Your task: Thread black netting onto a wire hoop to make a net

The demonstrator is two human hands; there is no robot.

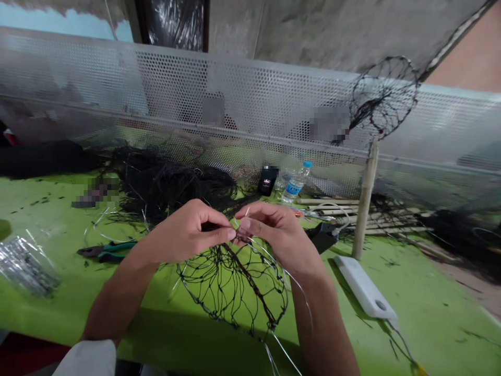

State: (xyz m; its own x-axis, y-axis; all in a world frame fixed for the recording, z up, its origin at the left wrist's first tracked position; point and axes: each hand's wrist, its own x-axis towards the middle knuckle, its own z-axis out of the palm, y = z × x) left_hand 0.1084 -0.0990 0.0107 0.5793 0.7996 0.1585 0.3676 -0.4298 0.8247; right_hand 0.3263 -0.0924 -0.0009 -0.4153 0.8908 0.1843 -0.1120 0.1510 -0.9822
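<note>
Both hands meet over the near middle of the green table, at the top edge of a black knotted net [230, 284] on a wire hoop. My left hand [199, 230] pinches the hoop's rim between thumb and forefinger. Beside it, my right hand [270, 224] is closed, thumb against fingers, on a thin silvery wire [299, 286] whose tail curves down past the wrist. A short wire end sticks up between its fingertips. More loose wire ends hang from the hoop's lower edge. Left of my left wrist lie pliers [107, 251] with dark and teal handles.
Behind my hands are a heap of black netting [168, 183], a phone [268, 180] and a water bottle [296, 183]. Bamboo sticks [336, 211] lie right. An upright pole [365, 203] bears another net hoop [385, 96]. A white device [366, 287] sits near right; a perforated metal panel [258, 99] stands behind.
</note>
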